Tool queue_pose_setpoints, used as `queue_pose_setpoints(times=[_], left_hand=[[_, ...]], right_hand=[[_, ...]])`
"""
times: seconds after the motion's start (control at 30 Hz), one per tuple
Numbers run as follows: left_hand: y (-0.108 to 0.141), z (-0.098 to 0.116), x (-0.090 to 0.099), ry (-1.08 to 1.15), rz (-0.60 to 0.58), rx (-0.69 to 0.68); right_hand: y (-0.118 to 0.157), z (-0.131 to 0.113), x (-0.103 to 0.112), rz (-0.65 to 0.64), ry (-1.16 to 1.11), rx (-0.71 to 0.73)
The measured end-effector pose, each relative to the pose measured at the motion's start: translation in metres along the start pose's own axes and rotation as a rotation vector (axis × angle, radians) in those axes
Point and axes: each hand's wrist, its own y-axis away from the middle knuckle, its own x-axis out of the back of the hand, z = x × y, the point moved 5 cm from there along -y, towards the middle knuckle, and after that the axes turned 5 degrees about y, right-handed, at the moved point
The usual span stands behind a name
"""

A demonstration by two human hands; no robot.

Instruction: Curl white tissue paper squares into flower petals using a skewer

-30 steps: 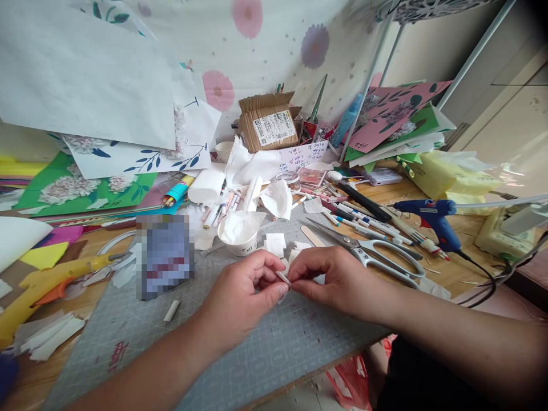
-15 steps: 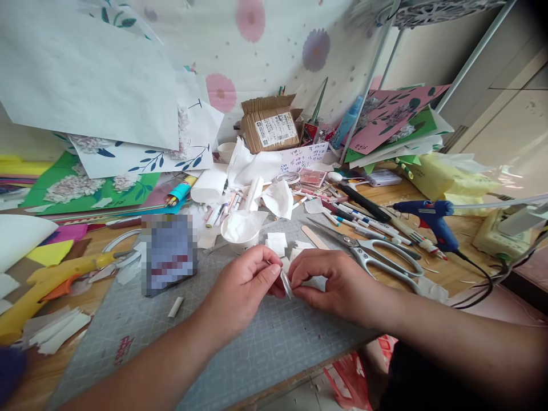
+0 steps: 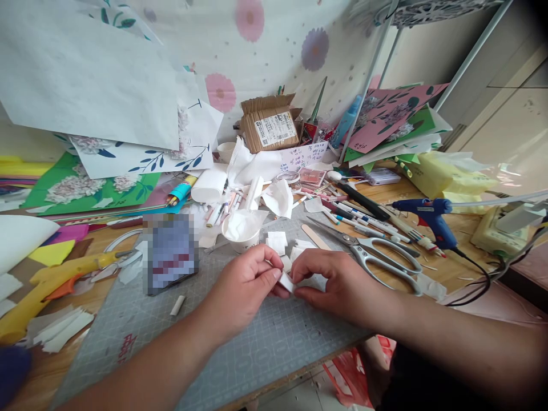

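A small white paper piece (image 3: 286, 281) is pinched between my two hands above the grey cutting mat (image 3: 257, 365). My left hand (image 3: 246, 285) grips its left side with thumb and fingers closed. On its right side, the fingertips of my right hand (image 3: 331, 282) hold it too. Just beyond my hands lie small white paper squares (image 3: 276, 242) and a paper cup (image 3: 242, 234) with white material inside. A short white roll (image 3: 177, 305) rests on the mat, left of my left hand.
Silver scissors (image 3: 368, 251), a wooden stick (image 3: 314, 237) and a blue glue gun (image 3: 432, 217) lie at right. A yellow glue gun (image 3: 64, 277) lies at left. Pens and a cardboard box (image 3: 269, 125) are behind. A blurred blue object (image 3: 171, 254) stands on the mat.
The white paper piece has turned between my fingers, from edge-on to showing its flat face. My hands have hardly moved.
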Motion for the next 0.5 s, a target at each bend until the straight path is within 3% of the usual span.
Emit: queue_pose_setpoints(times=[0.27, 0.5], left_hand=[[0.001, 0.002, -0.005, -0.03, -0.026, -0.006], [-0.002, -0.002, 0.004, -0.239, 0.055, -0.029]], right_hand=[[0.0, 0.001, 0.0, -0.028, -0.109, -0.137], [-0.006, 0.022, 0.0, -0.006, -0.271, -0.32]])
